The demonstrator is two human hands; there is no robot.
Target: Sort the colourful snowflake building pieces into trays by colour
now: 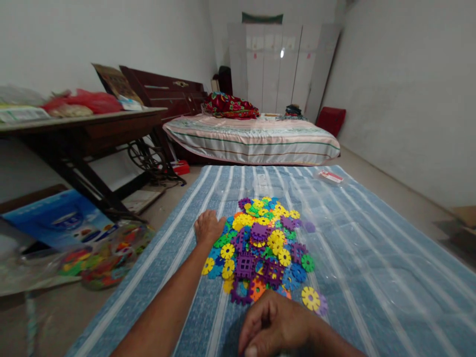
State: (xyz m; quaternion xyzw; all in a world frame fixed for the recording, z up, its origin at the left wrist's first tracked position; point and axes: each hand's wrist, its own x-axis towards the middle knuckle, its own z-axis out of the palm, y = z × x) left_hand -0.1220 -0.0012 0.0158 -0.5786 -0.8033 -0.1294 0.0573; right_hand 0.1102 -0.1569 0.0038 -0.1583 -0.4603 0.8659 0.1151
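Observation:
A heap of plastic building pieces (260,230) lies on the blue striped cloth (193,218). It mixes notched discs in yellow, green, blue and orange with square purple pieces (246,264). At the heap's left edge my left hand (208,227) rests palm down, thumb stretched toward the discs, with nothing visible in it. My right hand (277,325) is at the near side of the heap, its fingers curled in; whatever they may hold is hidden. A yellow disc (311,298) lies just beyond that hand, overlapping a pale purple disc (323,303).
Clear plastic sheeting (357,248) covers the cloth on the right, with a red and white label (330,177) near the far edge. Beyond stands a bed (253,141). On the left are a treadle table (85,126) and a bag of colourful pieces (107,260) on the floor.

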